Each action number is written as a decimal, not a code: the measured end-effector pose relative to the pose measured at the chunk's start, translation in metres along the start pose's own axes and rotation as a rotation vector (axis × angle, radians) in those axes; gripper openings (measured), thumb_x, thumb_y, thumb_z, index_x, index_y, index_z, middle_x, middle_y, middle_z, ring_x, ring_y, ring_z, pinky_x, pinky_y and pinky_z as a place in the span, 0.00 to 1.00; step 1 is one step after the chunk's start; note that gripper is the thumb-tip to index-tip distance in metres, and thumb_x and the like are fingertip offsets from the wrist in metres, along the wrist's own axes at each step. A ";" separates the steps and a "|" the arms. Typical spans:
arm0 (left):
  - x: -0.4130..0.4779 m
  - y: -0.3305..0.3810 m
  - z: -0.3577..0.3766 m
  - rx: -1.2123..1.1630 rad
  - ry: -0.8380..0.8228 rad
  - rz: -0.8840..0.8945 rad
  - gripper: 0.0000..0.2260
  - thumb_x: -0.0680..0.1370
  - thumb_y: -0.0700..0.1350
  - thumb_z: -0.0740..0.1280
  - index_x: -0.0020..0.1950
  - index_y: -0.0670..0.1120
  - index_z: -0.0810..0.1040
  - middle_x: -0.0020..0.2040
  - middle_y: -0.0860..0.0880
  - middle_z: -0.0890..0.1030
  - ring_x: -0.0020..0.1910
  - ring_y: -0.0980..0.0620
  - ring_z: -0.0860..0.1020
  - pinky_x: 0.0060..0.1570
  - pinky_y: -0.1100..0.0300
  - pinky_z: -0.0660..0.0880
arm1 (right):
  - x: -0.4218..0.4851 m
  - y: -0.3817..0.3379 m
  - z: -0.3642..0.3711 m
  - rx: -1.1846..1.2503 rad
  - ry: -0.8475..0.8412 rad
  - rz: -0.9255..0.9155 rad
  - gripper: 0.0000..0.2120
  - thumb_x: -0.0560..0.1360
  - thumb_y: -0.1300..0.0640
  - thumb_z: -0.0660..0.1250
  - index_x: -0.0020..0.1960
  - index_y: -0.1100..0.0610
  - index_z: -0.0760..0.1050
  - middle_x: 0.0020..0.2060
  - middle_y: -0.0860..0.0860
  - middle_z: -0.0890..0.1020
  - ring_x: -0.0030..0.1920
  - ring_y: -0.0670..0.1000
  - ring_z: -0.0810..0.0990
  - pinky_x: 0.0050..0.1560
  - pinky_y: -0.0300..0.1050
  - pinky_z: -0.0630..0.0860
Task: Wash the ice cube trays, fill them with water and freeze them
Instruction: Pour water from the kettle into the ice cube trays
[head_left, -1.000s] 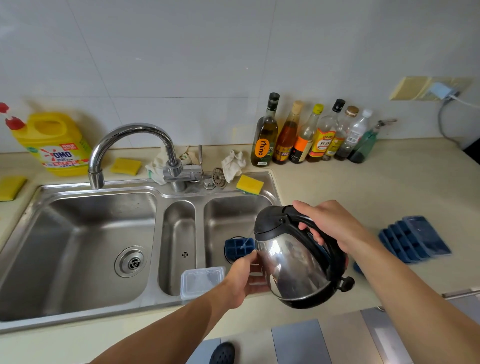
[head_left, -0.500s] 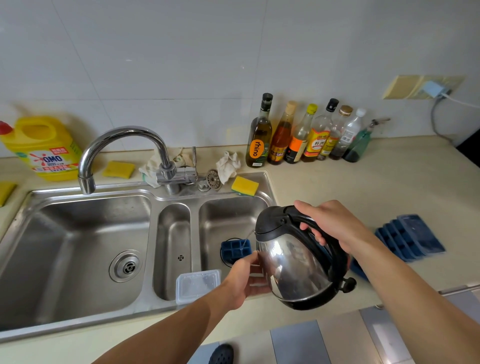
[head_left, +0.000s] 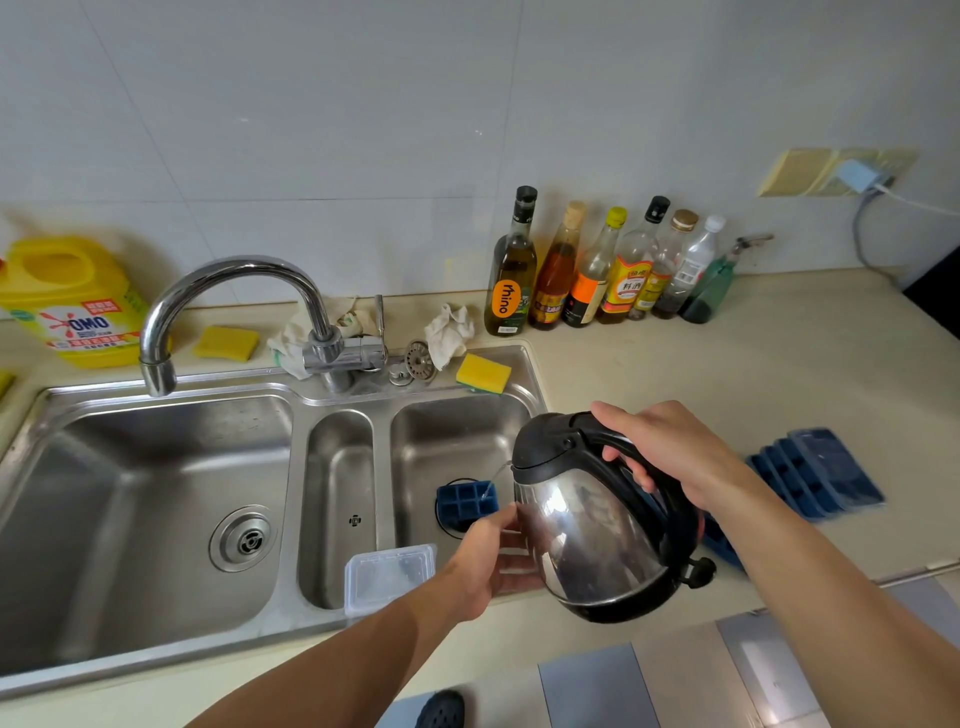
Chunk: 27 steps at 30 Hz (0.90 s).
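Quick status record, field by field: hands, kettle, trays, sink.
right hand: grips black handle of steel kettle
left hand: steadies kettle's side
kettle: tilted, thin stream leaving spout
blue ice cube tray: in right sink basin, under the stream
stacked blue trays: on counter, right of kettle
tap: over left basin, no water visible

The right hand (head_left: 670, 452) closes around the black handle of the kettle (head_left: 587, 525) from above, the fingers curled under it, and holds the kettle tilted to the left. The right forearm comes in from the lower right. The left hand (head_left: 493, 561) presses its open fingers against the kettle's steel side, the forearm reaching from below.
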<state>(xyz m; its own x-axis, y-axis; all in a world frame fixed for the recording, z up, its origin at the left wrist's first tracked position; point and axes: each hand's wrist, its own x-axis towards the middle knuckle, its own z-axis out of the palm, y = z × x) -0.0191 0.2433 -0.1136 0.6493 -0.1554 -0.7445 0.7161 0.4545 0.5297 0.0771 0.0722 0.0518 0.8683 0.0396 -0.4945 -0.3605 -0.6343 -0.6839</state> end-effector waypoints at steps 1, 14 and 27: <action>0.001 0.000 0.000 0.000 -0.001 -0.001 0.16 0.82 0.52 0.64 0.52 0.41 0.84 0.53 0.37 0.85 0.52 0.38 0.85 0.45 0.48 0.83 | 0.000 0.000 0.000 -0.004 0.001 0.001 0.29 0.78 0.37 0.67 0.41 0.65 0.83 0.23 0.55 0.74 0.23 0.51 0.70 0.33 0.44 0.72; 0.004 -0.003 -0.001 0.002 0.004 0.004 0.16 0.82 0.52 0.64 0.53 0.41 0.83 0.53 0.37 0.85 0.53 0.38 0.85 0.48 0.46 0.83 | 0.002 0.002 -0.001 -0.012 -0.011 0.010 0.29 0.77 0.37 0.67 0.40 0.64 0.83 0.23 0.55 0.74 0.23 0.51 0.71 0.34 0.45 0.73; 0.014 0.002 -0.007 0.012 0.005 0.010 0.16 0.83 0.53 0.62 0.51 0.43 0.84 0.51 0.40 0.86 0.51 0.40 0.85 0.46 0.47 0.83 | 0.010 -0.004 0.001 -0.006 -0.024 0.001 0.28 0.78 0.39 0.67 0.41 0.65 0.83 0.23 0.55 0.74 0.23 0.51 0.71 0.32 0.44 0.72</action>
<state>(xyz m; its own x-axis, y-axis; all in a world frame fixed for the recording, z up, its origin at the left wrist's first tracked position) -0.0101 0.2486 -0.1258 0.6552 -0.1468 -0.7410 0.7125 0.4459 0.5417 0.0868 0.0757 0.0493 0.8595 0.0571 -0.5080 -0.3595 -0.6389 -0.6801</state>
